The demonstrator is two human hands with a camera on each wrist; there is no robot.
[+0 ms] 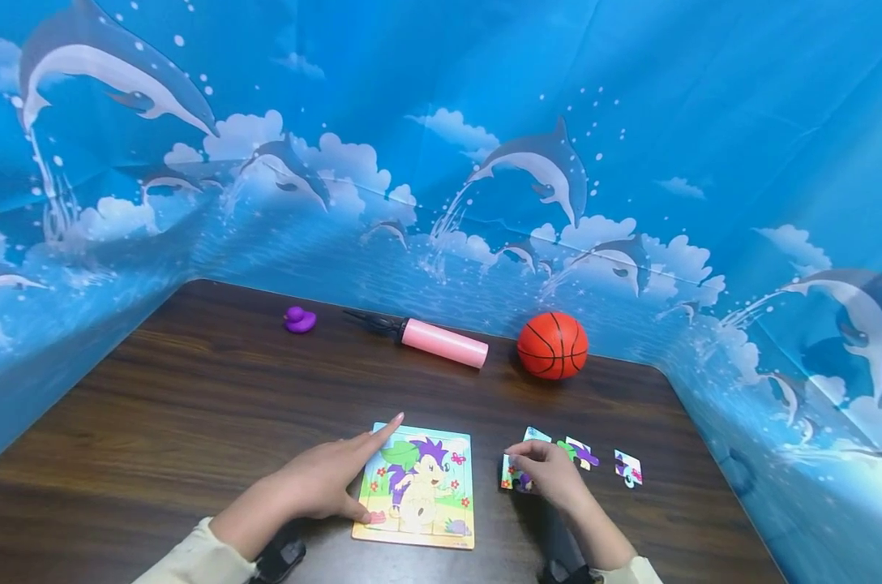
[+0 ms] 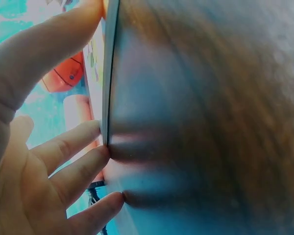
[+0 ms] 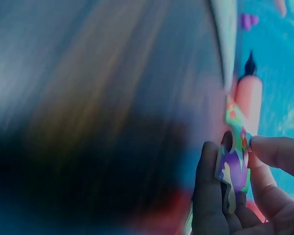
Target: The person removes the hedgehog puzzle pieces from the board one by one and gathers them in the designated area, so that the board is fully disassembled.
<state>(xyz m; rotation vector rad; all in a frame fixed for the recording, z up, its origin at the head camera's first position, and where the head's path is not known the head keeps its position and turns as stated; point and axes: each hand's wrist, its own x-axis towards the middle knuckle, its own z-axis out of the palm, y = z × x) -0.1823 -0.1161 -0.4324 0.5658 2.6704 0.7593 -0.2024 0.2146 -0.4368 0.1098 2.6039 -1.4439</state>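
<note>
A square jigsaw puzzle board (image 1: 412, 538) with a purple-haired cartoon hedgehog lies flat on the table. My left hand (image 1: 327, 477) is spread along its left side, with the thumb by the lower left corner. In the left wrist view, straight fingers (image 2: 78, 178) reach the board's thin edge (image 2: 108, 73) and the tabletop. Right of the board, my right hand (image 1: 554, 474) pinches a jigsaw piece (image 3: 235, 166) printed with red flowers and purple. Just beyond that hand lie loose jigsaw pieces, one purple and green (image 1: 582, 453) and another purple and white (image 1: 628, 468).
Along the back of the dark wooden table (image 1: 229, 405) lie a purple rubber duck (image 1: 299, 319), a pink hand pump (image 1: 444, 342) with a black end, and a small orange basketball (image 1: 553, 346). A blue dolphin-print curtain (image 1: 383, 162) surrounds the table's back and sides.
</note>
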